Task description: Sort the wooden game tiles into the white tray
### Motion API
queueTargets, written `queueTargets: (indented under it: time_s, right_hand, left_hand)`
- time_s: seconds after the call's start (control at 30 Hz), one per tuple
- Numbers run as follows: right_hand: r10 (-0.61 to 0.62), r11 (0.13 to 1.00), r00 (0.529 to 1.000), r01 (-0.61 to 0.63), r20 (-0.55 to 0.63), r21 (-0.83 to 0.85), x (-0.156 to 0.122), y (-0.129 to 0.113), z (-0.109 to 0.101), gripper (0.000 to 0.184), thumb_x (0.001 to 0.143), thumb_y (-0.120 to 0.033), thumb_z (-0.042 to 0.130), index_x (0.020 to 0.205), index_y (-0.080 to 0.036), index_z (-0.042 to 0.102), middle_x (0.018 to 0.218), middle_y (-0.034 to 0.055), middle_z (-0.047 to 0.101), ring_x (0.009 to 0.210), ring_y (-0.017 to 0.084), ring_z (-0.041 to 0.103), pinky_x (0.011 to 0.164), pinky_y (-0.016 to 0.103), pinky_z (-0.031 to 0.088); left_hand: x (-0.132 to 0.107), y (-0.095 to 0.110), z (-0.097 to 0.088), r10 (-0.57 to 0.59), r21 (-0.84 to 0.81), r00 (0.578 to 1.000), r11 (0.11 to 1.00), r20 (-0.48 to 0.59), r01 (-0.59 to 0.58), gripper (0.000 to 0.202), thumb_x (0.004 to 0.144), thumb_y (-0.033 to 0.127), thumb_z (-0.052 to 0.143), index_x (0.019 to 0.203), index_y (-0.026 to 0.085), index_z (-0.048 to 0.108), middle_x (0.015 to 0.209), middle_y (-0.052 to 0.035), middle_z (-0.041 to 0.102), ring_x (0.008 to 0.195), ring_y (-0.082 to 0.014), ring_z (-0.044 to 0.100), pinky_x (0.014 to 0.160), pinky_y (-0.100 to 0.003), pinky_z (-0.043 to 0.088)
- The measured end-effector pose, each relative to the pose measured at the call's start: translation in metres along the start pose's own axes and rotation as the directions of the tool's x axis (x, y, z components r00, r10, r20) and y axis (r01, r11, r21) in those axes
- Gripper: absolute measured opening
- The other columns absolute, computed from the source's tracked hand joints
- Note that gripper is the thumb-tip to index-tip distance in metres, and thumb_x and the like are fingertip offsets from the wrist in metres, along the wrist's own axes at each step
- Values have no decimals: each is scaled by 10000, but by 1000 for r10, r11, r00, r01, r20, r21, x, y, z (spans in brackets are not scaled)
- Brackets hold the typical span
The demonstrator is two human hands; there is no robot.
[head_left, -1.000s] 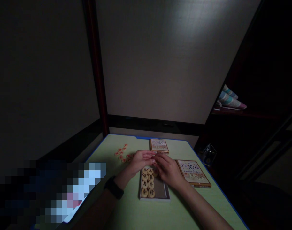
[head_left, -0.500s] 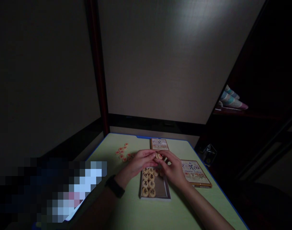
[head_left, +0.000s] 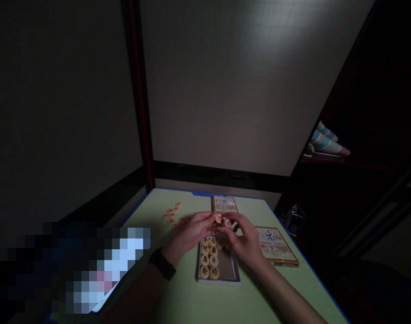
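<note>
My left hand (head_left: 199, 228) pinches a round Chinese chess piece (head_left: 219, 218) with a red character. Close against it, my right hand (head_left: 242, 231) grips another red-marked chess piece (head_left: 227, 223). Both hands are above the far end of an open box (head_left: 228, 265). Inside the box, black-marked chess pieces (head_left: 213, 261) lie in two columns on the left side. A few more pieces sit at the box's far right, partly hidden by my right hand. Several loose red chess pieces (head_left: 171, 215) lie on the table beyond my left hand.
A boxed Chinese chess set (head_left: 276, 245) lies on the right of the green table (head_left: 178, 297), and a similar box or lid (head_left: 225, 204) at the back. A wall panel (head_left: 219, 112) rises behind. A blurred-out bright patch (head_left: 124, 252) covers the left edge.
The two pieces at my fingertips have come apart, so one now shows in each hand. The box and loose pieces stay put.
</note>
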State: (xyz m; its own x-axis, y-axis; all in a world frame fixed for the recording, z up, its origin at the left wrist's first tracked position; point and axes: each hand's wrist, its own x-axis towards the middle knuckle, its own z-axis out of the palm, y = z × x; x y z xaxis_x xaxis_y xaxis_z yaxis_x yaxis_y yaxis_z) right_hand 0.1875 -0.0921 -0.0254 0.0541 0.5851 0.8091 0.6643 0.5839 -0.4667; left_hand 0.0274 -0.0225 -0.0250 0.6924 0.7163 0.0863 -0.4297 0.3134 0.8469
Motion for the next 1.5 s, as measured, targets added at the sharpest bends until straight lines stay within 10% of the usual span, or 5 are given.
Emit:
queueTargets:
  time_s: [1.2,1.5]
  right_hand:
    - [-203,972,978,208,53,-110,-5,-5,5,236,888,-171,597,1117,-226,618,1017,72,721,909,207,663,764,353,557]
    - [-51,976,944,116,326,-184,12,-11,-24,217,918,-221,545,1132,-206,575,988,73,695,822,184,642,739,313,521]
  left_hand:
    - [-4,6,8,-2,51,998,999,-57,5,473,550,229,901,968,113,712,929,-105,724,818,-176,669,777,-289,510]
    - [0,13,1,162,259,963,960,-217,-104,411,619,395,822,926,143,719,998,-100,710,861,-188,634,724,-273,472]
